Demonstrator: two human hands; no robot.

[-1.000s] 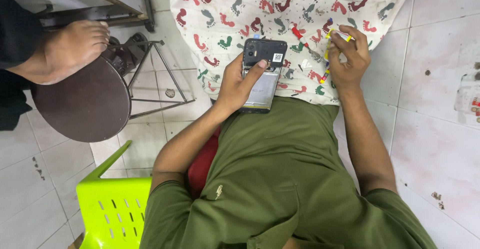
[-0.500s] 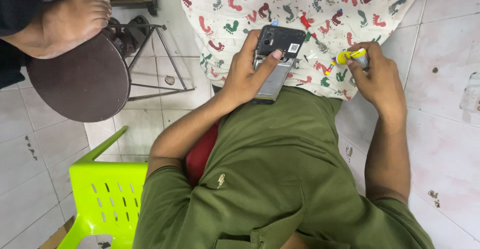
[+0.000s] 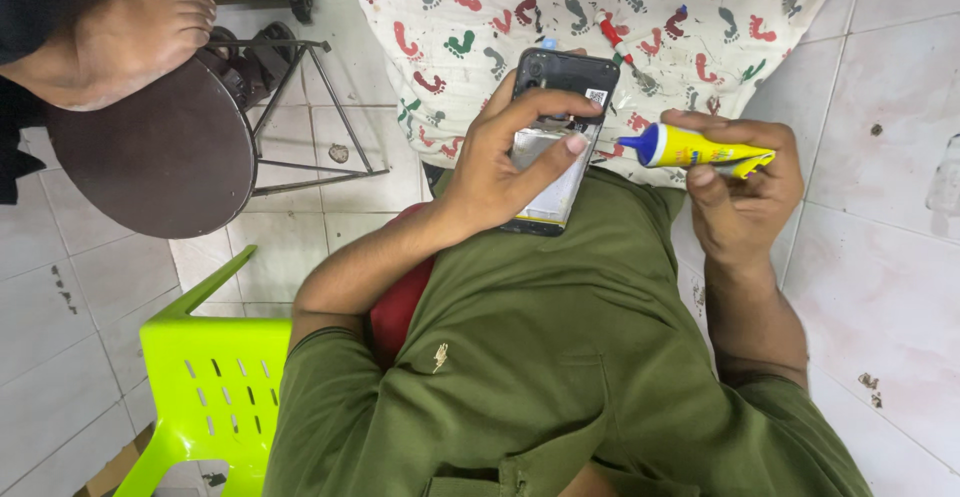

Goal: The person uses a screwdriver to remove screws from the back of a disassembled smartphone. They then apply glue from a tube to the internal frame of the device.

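Our left hand has its fingers curled round the opened phone, upper centre of the frame, thumb pressed on its bared back. Our right hand pinches the yellow glue tube, blue nozzle aimed at the phone's edge. Beneath lies the footprint-patterned cloth; a bare foot rests on a round stool upper left.

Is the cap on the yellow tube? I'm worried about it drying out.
No: the yellow tube in the right hand shows its bare blue nozzle tip, uncapped, pointing at the phone.
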